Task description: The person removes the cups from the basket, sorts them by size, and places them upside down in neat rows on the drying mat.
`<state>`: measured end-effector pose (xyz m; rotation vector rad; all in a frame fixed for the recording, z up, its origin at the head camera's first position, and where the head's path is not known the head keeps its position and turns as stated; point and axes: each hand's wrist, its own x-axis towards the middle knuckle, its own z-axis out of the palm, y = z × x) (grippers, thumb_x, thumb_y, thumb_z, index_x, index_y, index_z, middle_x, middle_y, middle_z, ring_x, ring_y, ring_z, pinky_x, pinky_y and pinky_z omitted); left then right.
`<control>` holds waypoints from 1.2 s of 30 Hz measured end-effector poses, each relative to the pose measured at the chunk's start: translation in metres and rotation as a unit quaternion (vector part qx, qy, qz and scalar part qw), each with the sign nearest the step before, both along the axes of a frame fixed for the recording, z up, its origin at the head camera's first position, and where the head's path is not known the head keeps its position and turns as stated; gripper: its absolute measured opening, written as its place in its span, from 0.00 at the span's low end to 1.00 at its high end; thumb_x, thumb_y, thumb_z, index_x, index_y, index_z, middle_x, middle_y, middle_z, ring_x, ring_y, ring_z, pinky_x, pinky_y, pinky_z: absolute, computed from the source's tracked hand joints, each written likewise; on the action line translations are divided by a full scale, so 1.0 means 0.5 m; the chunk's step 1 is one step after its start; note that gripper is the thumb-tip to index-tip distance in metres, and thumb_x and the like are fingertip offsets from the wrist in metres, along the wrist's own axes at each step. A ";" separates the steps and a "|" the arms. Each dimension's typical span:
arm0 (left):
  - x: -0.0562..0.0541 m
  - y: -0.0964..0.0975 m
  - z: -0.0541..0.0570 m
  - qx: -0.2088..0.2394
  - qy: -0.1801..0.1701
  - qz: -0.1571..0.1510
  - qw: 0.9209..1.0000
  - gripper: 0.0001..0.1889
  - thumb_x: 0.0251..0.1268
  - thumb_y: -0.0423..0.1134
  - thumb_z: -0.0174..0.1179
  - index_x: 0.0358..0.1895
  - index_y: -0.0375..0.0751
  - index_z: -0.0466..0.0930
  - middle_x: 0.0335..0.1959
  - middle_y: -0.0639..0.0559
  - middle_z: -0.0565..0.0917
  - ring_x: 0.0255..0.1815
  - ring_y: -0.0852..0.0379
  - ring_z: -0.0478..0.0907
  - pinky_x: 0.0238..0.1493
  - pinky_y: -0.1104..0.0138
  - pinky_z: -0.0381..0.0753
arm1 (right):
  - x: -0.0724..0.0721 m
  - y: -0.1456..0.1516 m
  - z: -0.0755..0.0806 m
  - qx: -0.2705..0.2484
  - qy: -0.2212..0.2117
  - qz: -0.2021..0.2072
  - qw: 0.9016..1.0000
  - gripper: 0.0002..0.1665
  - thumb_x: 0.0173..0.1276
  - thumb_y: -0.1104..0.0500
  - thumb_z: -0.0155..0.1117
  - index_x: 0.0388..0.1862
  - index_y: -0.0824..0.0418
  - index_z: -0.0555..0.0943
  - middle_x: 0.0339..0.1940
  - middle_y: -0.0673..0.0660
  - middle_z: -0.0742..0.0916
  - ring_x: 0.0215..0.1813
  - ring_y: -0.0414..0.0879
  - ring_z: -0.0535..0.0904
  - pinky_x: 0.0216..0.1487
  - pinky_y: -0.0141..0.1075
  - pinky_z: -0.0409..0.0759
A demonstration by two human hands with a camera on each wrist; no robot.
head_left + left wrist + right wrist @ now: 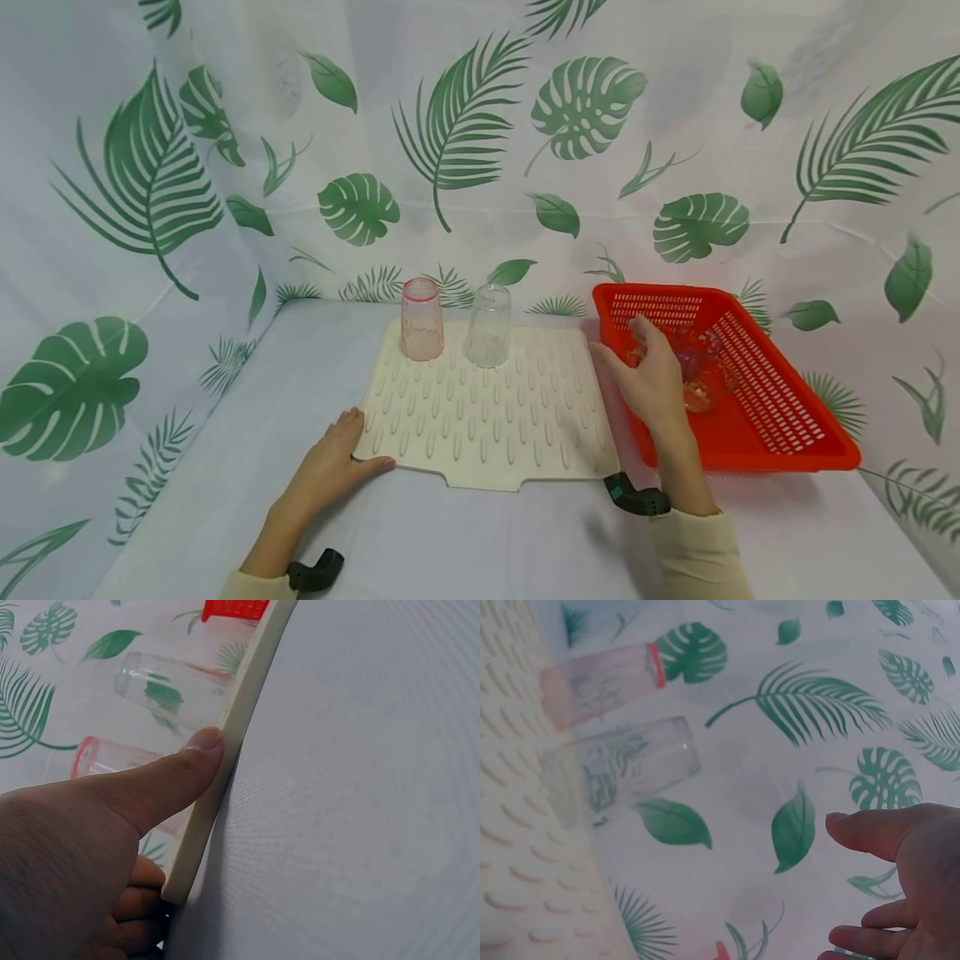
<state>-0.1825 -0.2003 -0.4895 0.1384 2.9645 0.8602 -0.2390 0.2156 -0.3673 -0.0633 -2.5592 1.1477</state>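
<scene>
While the left hand (330, 458) holds the near left corner of a cream tray (480, 433), its thumb on the near edge and its fingers along the left side, we see the right hand (651, 375) raised at the left side of a red basket (787, 408), thumb and fingers well apart with nothing between them. The tray lies flat on a white table (465, 550), its surface covered in raised ridges. On its far part stand two glasses, a pink glass (422, 329) to the left and a clear glass (489, 333) just beside it, not touching; we cannot tell which end is up. Inside the basket, to the tray's right, we make out see-through glassware (708, 392) with reddish and purple tints, partly hidden by the right hand. Behind everything hangs a white cloth (480, 250) printed with green leaves.
</scene>
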 end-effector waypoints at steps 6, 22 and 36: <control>0.002 0.000 -0.001 0.002 -0.005 0.001 1.000 0.56 0.58 0.64 0.67 0.75 0.24 0.55 0.77 0.27 0.57 0.79 0.29 0.52 0.78 0.39 0.55 | -0.008 0.037 -0.004 0.005 -0.046 -0.028 0.999 0.54 0.66 0.43 0.69 0.81 0.60 0.53 0.79 0.66 0.67 0.74 0.66 0.66 0.68 0.67 0.70; 0.005 0.002 0.003 0.000 -0.009 0.001 1.000 0.55 0.58 0.64 0.67 0.75 0.24 0.55 0.77 0.27 0.57 0.80 0.30 0.51 0.79 0.40 0.54 | -0.024 0.117 -0.041 0.002 -0.139 -0.052 0.989 0.56 0.68 0.42 0.66 0.82 0.65 0.49 0.75 0.73 0.68 0.66 0.69 0.71 0.59 0.67 0.76; 0.000 0.000 -0.001 0.003 -0.003 0.001 1.000 0.56 0.58 0.64 0.67 0.76 0.25 0.55 0.77 0.27 0.57 0.80 0.30 0.51 0.78 0.41 0.54 | -0.035 0.143 -0.054 0.049 -0.160 -0.026 0.986 0.51 0.68 0.39 0.65 0.75 0.71 0.61 0.68 0.75 0.74 0.58 0.67 0.74 0.60 0.64 0.78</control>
